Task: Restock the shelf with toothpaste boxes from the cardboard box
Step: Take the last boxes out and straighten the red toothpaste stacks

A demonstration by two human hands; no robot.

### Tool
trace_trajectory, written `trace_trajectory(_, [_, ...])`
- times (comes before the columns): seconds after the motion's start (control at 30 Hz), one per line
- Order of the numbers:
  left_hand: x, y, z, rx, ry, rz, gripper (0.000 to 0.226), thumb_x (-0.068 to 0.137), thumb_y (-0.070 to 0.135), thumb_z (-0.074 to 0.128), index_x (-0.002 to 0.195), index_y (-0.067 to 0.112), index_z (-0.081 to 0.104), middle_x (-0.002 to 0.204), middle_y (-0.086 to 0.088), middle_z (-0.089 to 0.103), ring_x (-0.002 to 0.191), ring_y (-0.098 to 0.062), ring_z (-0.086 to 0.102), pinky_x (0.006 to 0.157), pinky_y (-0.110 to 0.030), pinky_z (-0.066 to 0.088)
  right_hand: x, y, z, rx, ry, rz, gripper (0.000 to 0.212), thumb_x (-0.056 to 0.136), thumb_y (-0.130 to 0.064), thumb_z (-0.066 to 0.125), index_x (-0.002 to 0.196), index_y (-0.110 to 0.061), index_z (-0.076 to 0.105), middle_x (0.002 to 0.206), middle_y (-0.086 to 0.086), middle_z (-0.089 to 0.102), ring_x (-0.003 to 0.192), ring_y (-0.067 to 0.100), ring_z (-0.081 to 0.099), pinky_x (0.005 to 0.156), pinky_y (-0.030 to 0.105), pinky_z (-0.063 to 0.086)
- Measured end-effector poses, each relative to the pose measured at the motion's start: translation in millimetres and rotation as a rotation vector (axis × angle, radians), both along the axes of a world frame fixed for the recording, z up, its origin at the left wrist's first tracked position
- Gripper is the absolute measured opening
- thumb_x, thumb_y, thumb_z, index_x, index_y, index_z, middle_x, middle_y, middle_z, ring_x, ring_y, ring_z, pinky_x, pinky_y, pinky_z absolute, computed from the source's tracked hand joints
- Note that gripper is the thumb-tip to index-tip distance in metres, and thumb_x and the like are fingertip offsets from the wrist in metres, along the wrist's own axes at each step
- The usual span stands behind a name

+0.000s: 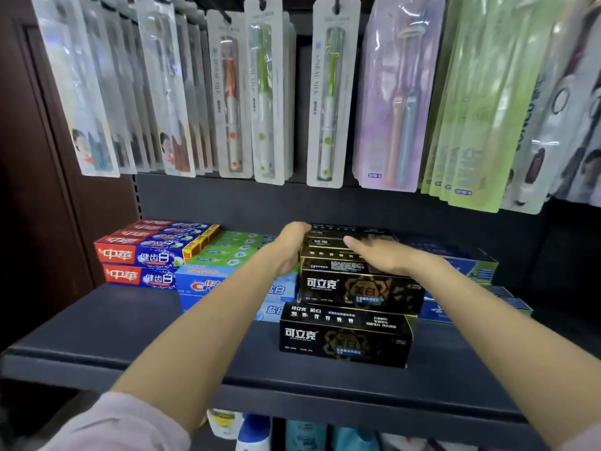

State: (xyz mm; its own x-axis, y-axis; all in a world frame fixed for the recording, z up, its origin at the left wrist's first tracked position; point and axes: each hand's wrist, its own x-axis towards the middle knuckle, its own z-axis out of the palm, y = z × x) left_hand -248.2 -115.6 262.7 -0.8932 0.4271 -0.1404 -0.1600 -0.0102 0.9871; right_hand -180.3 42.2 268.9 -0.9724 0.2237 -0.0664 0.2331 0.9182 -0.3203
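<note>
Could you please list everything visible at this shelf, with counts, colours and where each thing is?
black toothpaste boxes: several, black and gold, stacked mid-shelf, one in front
red and blue toothpaste boxes: several, stacked at shelf's left
blue and green toothpaste boxes: several, between the red and black stacks
blue boxes: a few, right of the black stack
shelf: one, dark
toothbrush packs: many, white, pink, green, hanging above
bottles: a few, below the shelf, partly hidden
left hand: against the black stack's left side
right hand: flat on top of the black stack
</note>
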Motion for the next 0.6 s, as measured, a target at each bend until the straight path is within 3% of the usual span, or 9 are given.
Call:
trace_trajectory(0.1, [-3,0,-4,0.061,-0.007,-0.008,0.032,0.102,0.02,0.027,0.091,0.009,0.055,0.085,-0.008,0.06,0.073,-0.019,0.056,0.07,-0.03,0.046,-3,-9,1,-0.066,-0.02,0.033,0.084,0.086,-0.073,0.013,0.151,-0.019,0.015,0.159,-0.001,0.01,0.147,0.017,0.009,0.121,0.04,0.005])
trace_trajectory(0.2, [2,0,-4,0.03,0.014,0.0,0.034,0.103,0.021,0.026,0.088,0.011,0.055,0.083,-0.005,0.06,0.073,-0.016,0.056,0.068,-0.029,0.046,-2,-14,8,-0.093,-0.026,0.059,0.081,0.089,-0.07,0.018,0.148,-0.016,0.027,0.156,0.001,0.025,0.144,0.02,0.023,0.119,0.036,0.014])
trace_trajectory(0.3, [11,-1,-1,-0.036,0.08,0.043,0.028,0.1,0.023,0.034,0.094,0.009,0.057,0.085,-0.008,0.062,0.076,-0.021,0.059,0.07,-0.032,0.048,11,-13,13,-0.19,0.043,0.119,0.063,0.095,-0.059,0.023,0.14,-0.021,0.044,0.147,0.0,0.042,0.134,0.02,0.039,0.112,0.033,0.024])
trace_trajectory(0.43, [19,-3,-3,-0.335,0.458,0.158,0.034,0.096,0.02,0.044,0.122,0.004,0.059,0.118,-0.011,0.061,0.113,-0.026,0.054,0.099,-0.034,0.039,37,3,9,-0.041,0.244,0.123,0.062,0.095,-0.055,0.031,0.148,-0.022,0.027,0.158,0.004,0.016,0.147,0.02,0.011,0.117,0.035,0.012])
trace_trajectory(0.5, [33,-8,-6,-0.398,0.568,0.22,0.034,0.097,0.019,0.043,0.125,0.006,0.058,0.123,-0.009,0.061,0.114,-0.023,0.054,0.094,-0.028,0.038,57,13,-2,-0.016,0.249,0.066,0.07,0.091,-0.06,0.034,0.15,-0.024,0.021,0.159,0.009,0.009,0.148,0.023,0.005,0.118,0.038,0.01])
trace_trajectory(0.6, [54,-14,-19,-0.396,0.586,0.275,0.033,0.098,0.018,0.042,0.124,0.006,0.057,0.12,-0.008,0.063,0.099,-0.017,0.053,0.08,-0.024,0.036,82,16,-19,-0.048,0.222,0.006,0.082,0.081,-0.071,0.039,0.149,-0.029,0.02,0.159,0.009,0.008,0.145,0.028,0.019,0.117,0.044,0.022])
